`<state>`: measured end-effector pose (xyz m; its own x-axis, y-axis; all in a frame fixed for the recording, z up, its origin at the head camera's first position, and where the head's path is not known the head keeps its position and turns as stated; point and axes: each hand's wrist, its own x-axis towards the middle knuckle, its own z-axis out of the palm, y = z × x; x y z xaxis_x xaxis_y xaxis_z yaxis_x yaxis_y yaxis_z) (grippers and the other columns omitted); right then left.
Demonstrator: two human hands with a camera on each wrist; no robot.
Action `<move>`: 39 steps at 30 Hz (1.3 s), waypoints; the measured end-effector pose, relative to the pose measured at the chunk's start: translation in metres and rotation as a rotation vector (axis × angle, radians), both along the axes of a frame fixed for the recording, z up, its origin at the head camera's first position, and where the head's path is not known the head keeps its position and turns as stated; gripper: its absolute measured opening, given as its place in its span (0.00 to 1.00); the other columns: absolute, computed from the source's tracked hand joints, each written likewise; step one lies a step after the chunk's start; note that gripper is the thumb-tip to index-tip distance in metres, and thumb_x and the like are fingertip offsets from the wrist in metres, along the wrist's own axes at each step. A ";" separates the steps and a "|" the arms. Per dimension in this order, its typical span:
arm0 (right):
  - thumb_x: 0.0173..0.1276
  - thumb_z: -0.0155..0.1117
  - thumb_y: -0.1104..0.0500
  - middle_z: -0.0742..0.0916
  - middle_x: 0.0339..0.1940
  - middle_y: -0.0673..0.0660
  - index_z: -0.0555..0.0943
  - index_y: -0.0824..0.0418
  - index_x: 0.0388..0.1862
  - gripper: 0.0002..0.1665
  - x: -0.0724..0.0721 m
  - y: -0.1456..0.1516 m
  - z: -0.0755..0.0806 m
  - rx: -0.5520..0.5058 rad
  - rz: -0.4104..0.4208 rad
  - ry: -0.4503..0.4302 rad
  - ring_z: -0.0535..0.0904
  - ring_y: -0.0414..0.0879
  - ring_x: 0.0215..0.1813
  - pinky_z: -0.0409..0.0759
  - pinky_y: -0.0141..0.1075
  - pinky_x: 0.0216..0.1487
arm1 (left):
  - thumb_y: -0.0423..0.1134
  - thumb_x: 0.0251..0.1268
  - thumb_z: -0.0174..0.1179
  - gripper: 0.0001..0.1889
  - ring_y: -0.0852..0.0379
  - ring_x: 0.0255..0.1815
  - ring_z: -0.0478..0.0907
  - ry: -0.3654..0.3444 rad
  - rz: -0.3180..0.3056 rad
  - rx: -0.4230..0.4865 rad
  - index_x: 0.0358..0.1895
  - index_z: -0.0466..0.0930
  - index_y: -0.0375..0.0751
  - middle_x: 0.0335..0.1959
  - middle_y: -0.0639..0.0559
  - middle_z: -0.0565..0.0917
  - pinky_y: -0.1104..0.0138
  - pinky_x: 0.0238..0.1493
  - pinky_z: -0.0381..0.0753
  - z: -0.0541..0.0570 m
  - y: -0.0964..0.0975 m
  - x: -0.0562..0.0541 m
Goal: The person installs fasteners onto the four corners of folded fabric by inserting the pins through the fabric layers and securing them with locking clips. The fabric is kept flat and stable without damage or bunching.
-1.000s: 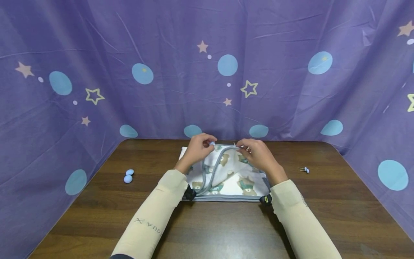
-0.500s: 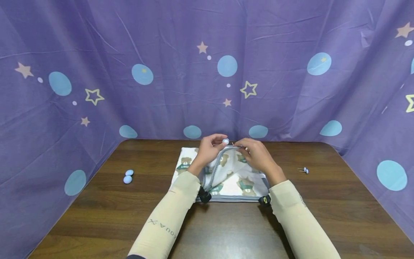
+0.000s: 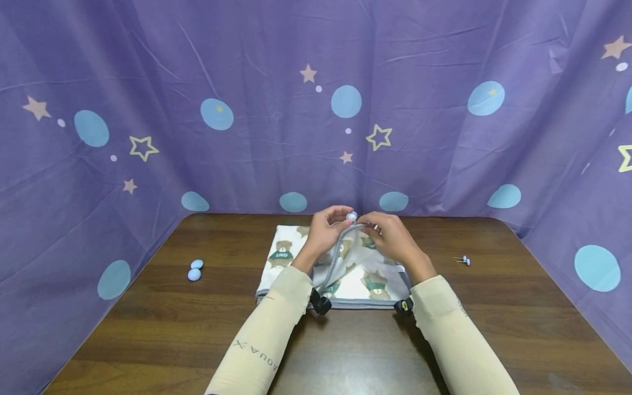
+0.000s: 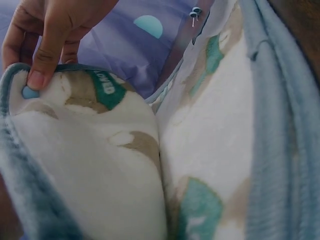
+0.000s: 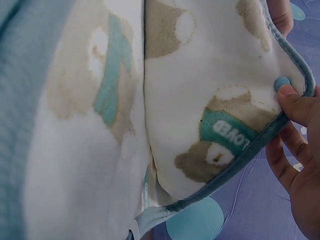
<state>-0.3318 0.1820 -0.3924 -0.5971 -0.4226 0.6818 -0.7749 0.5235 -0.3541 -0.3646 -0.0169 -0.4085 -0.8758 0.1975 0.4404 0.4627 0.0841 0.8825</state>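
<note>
A small white blanket (image 3: pixel 345 270) with bears and blue-grey piping lies folded on the table, one corner lifted. My right hand (image 3: pixel 392 237) pinches that corner. In the right wrist view its thumb presses the blue head of a pin (image 5: pixel 281 82) against the fabric, near the piping. My left hand (image 3: pixel 326 233) holds a pale blue round cap (image 3: pixel 351 216) between thumb and fingers, right beside the lifted corner and close to the right fingertips. In the left wrist view, the right hand (image 4: pixel 55 40) shows at the corner; the left hand's fingers are hidden behind the cloth.
Two pale blue round caps (image 3: pixel 195 270) lie on the wooden table (image 3: pixel 163 329) to the left. A few blue-headed pins (image 3: pixel 464 260) lie at the right. A purple curtain (image 3: pixel 316 137) with stars and dots hangs behind the table.
My left hand has moved right with the cap, to the lifted corner beside the right hand. The pin's point, seen standing up earlier, is now hidden there. The right hand stays in place.
</note>
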 end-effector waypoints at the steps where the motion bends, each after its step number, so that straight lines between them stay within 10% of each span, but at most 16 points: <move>1: 0.65 0.70 0.72 0.91 0.42 0.56 0.88 0.62 0.46 0.12 0.000 0.000 0.001 -0.004 -0.001 -0.008 0.85 0.48 0.40 0.84 0.42 0.39 | 0.27 0.66 0.67 0.13 0.53 0.50 0.85 0.001 -0.004 0.009 0.53 0.85 0.34 0.49 0.44 0.88 0.65 0.53 0.83 0.000 0.000 0.000; 15: 0.66 0.71 0.71 0.90 0.39 0.55 0.88 0.62 0.44 0.10 0.000 0.000 0.001 -0.095 -0.010 -0.052 0.81 0.44 0.33 0.82 0.36 0.33 | 0.23 0.65 0.66 0.14 0.49 0.49 0.87 0.038 -0.107 0.013 0.53 0.86 0.30 0.48 0.38 0.89 0.64 0.51 0.85 0.000 -0.001 0.003; 23: 0.66 0.71 0.71 0.89 0.35 0.56 0.88 0.64 0.43 0.08 0.002 0.000 0.004 -0.096 -0.029 -0.084 0.81 0.46 0.32 0.83 0.40 0.33 | 0.39 0.73 0.65 0.15 0.52 0.46 0.85 0.047 -0.073 -0.094 0.57 0.84 0.37 0.47 0.44 0.88 0.62 0.48 0.85 0.006 -0.014 0.009; 30: 0.67 0.70 0.70 0.89 0.36 0.55 0.87 0.64 0.44 0.09 0.002 0.002 0.005 -0.071 -0.037 -0.117 0.81 0.46 0.33 0.83 0.42 0.35 | 0.32 0.64 0.71 0.17 0.53 0.42 0.83 0.131 -0.132 -0.205 0.55 0.82 0.41 0.46 0.46 0.87 0.58 0.44 0.85 0.012 -0.020 0.016; 39: 0.69 0.69 0.67 0.90 0.41 0.56 0.87 0.63 0.46 0.08 0.004 0.012 0.010 0.039 -0.072 -0.165 0.84 0.47 0.38 0.84 0.44 0.40 | 0.28 0.69 0.64 0.09 0.55 0.44 0.82 0.116 -0.033 -0.307 0.45 0.90 0.43 0.46 0.50 0.88 0.61 0.44 0.83 0.007 -0.031 0.009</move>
